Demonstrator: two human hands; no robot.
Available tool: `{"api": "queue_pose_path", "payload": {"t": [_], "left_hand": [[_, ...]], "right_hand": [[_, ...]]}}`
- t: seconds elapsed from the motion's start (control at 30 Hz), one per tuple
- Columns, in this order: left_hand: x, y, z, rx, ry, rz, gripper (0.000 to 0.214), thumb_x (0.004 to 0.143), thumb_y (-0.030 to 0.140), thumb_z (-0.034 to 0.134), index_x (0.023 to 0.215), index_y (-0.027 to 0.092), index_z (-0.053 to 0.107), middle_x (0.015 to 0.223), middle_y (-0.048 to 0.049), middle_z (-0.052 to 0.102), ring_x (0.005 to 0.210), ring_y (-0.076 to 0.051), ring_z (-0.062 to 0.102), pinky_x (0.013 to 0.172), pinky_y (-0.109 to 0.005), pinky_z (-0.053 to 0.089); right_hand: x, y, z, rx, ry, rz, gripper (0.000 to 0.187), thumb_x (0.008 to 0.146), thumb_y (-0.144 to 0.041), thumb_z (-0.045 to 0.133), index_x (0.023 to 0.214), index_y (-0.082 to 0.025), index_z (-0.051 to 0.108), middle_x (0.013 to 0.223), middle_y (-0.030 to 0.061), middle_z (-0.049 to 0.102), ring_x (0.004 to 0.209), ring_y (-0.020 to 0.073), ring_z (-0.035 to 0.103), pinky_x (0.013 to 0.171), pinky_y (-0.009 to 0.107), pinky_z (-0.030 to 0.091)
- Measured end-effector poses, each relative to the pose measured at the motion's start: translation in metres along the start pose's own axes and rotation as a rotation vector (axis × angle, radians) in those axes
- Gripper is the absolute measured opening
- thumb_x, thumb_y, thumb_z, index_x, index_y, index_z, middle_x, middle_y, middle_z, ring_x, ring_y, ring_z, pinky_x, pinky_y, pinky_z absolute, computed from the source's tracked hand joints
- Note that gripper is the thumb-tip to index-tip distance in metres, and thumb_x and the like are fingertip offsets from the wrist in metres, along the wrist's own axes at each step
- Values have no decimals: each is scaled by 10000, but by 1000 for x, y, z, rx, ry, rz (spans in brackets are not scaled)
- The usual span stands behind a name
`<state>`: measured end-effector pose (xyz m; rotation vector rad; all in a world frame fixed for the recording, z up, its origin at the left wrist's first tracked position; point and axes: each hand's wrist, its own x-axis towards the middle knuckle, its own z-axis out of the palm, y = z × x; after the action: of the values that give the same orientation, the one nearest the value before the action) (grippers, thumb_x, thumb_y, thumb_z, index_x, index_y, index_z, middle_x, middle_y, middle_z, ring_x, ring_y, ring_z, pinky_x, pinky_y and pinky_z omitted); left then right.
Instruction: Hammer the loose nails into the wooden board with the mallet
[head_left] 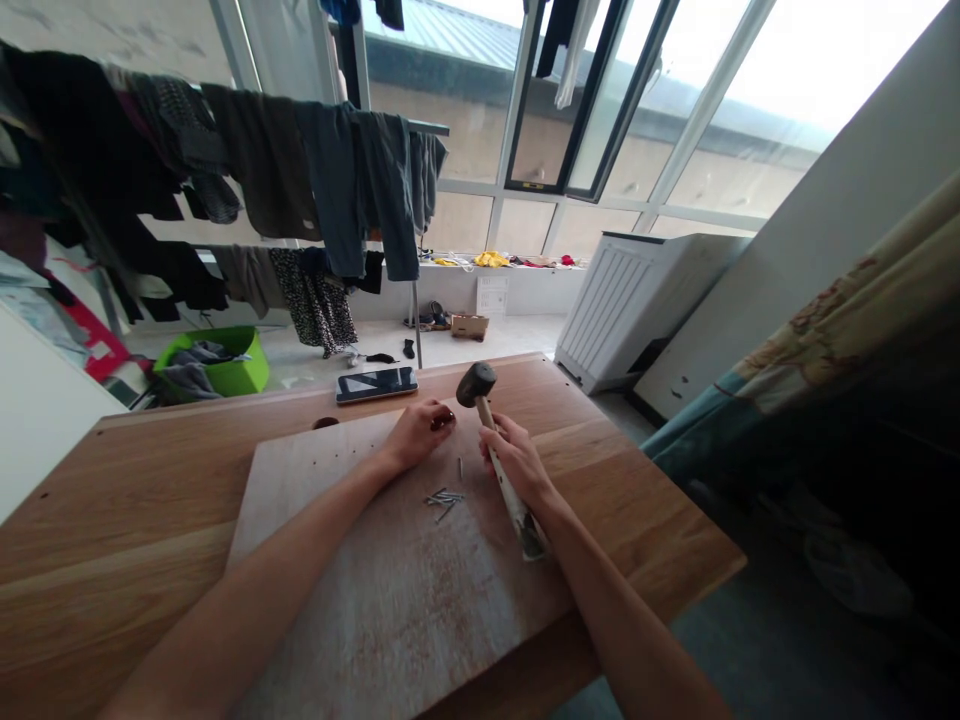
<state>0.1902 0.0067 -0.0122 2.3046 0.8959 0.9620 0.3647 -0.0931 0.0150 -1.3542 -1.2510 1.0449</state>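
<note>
Fingers curled, my left hand (417,435) rests near the far edge of a pale, worn board (360,560). At its fingertips is a small dark red glossy thing (442,420), its kind unclear. My right hand (516,455) grips the wooden handle of a hammer (477,384), whose dark head points up and away over the board. Between and below the hands lies a small pile of nails (444,498), with a single nail (460,467) apart from it. Several small dark holes or nail heads mark the board's far left part.
The board lies on a wooden table (112,520). Beyond it are a phone (376,385) and a dark round object (325,423). Behind the table stand a drying rack with clothes (322,190), a green tub (255,362) and a white appliance (607,310). A curtain (817,330) hangs at right.
</note>
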Motion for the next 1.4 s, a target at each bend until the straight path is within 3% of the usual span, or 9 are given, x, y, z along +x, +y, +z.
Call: {"api": "queue_pose_path", "payload": {"t": [0.13, 0.3, 0.63, 0.87, 1.13, 1.4], "left_hand": [[0, -1, -1, 17, -4, -3, 107, 859, 209, 641, 810, 155, 718, 789, -29, 636, 648, -121, 588, 628, -231, 474], [2, -5, 1, -17, -12, 12, 88, 849, 211, 663, 804, 158, 718, 786, -19, 641, 631, -108, 567, 624, -222, 479], [2, -5, 3, -16, 8, 7, 72, 832, 149, 663, 823, 152, 734, 802, -30, 665, 640, -110, 581, 630, -223, 498], [1, -5, 4, 5, 4, 4, 68, 824, 149, 676, 851, 159, 738, 810, -30, 659, 634, -108, 582, 633, -226, 503], [0, 0, 1, 34, 44, -10, 112, 781, 195, 723, 880, 159, 685, 805, -5, 572, 649, -110, 557, 630, -237, 490], [0, 3, 0, 30, 52, -42, 26, 789, 175, 659, 792, 154, 644, 913, -30, 524, 699, -112, 575, 633, -247, 519]], "right_hand": [[-6, 8, 1, -57, 14, 3, 170, 839, -367, 526, 806, -202, 547, 588, -52, 542, 394, 98, 501, 362, 204, 356], [-12, 3, 2, -56, 43, -51, 145, 848, -348, 521, 834, -208, 556, 608, -50, 555, 391, 101, 509, 370, 208, 373], [-15, -3, 3, -74, 72, -75, 206, 843, -334, 531, 948, -180, 619, 611, -37, 565, 404, 110, 514, 375, 213, 382], [-15, -2, 2, -43, 99, -60, 380, 831, -333, 550, 1158, -149, 609, 625, -40, 573, 412, 110, 508, 386, 216, 409], [-15, -2, 2, -12, 93, -67, 401, 829, -337, 557, 1175, -141, 605, 625, -46, 568, 400, 98, 493, 371, 205, 397], [-16, -4, 3, 15, 82, -70, 409, 830, -339, 557, 1186, -140, 589, 614, -57, 561, 399, 92, 489, 366, 197, 401]]}}
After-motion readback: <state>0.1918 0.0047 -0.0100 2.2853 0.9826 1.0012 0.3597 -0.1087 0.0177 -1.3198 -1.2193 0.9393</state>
